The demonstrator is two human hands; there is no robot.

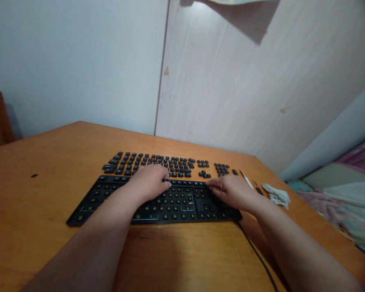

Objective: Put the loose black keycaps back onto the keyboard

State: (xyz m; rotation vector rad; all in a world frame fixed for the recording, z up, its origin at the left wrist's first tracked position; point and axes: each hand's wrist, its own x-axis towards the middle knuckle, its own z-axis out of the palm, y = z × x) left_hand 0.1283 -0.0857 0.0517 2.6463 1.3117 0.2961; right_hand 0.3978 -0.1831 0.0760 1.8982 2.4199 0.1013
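Observation:
A black keyboard lies on the wooden table, most of its keycaps off and its bare key posts showing. Along its far edge, the top row still carries caps. My left hand rests over the top row near the middle, fingers curled and thumb close to the forefinger; most fingertips are hidden. At the right part of that row, my right hand has its fingers pressed together on the keyboard's far edge. Whether either hand grips a cap cannot be made out. Loose keycaps stand in keyboard order just beyond.
Right of the keycaps lie a white pen-like stick, a small dark tool and a crumpled white cloth. A small black piece sits far left. The keyboard's cable runs toward me. A wall borders the table's far side.

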